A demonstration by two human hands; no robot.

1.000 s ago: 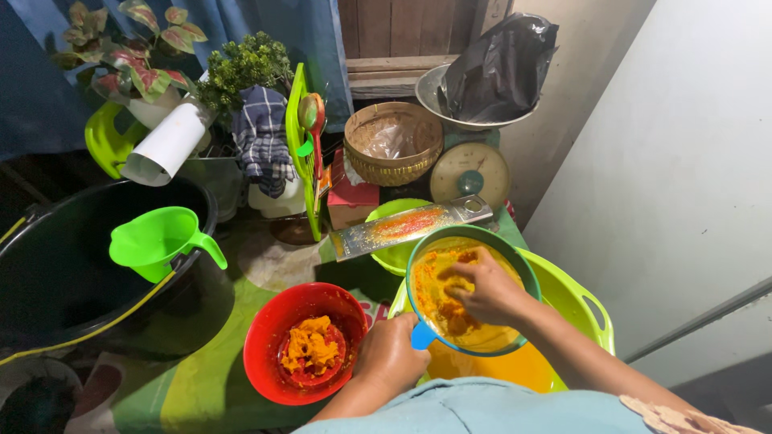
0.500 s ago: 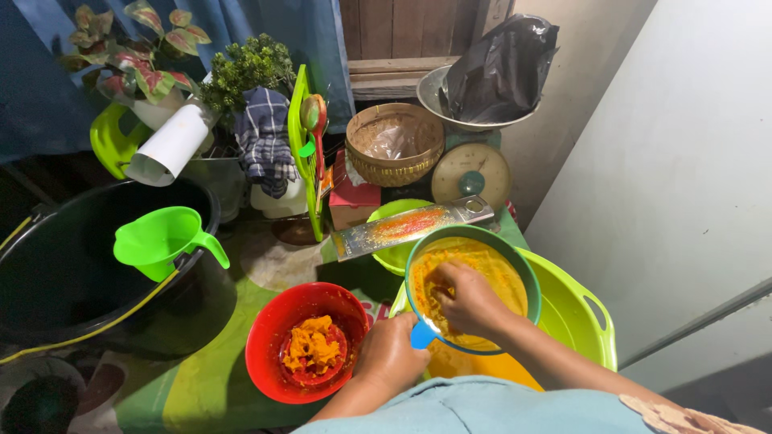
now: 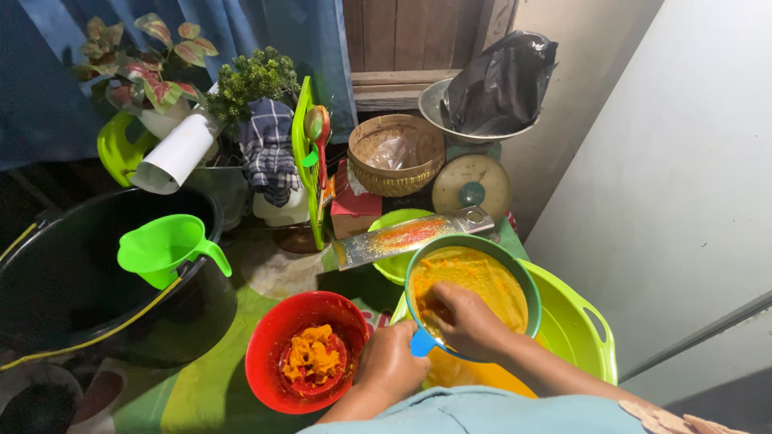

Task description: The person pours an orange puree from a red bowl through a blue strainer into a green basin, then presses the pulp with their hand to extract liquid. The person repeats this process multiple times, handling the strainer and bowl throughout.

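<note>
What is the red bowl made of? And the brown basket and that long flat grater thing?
The red bowl looks like plastic: bright even colour, smooth shiny rim. The basket seems woven from cane or a similar plant strip; you can see the criss-cross weave. The grater looks like metal: grey, thin and reflective, smeared with orange pulp.

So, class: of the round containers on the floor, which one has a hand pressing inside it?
The blue-rimmed sieve of orange pulp, over the lime-green tub. The right hand presses inside it; the red bowl and black bucket go untouched.
</note>
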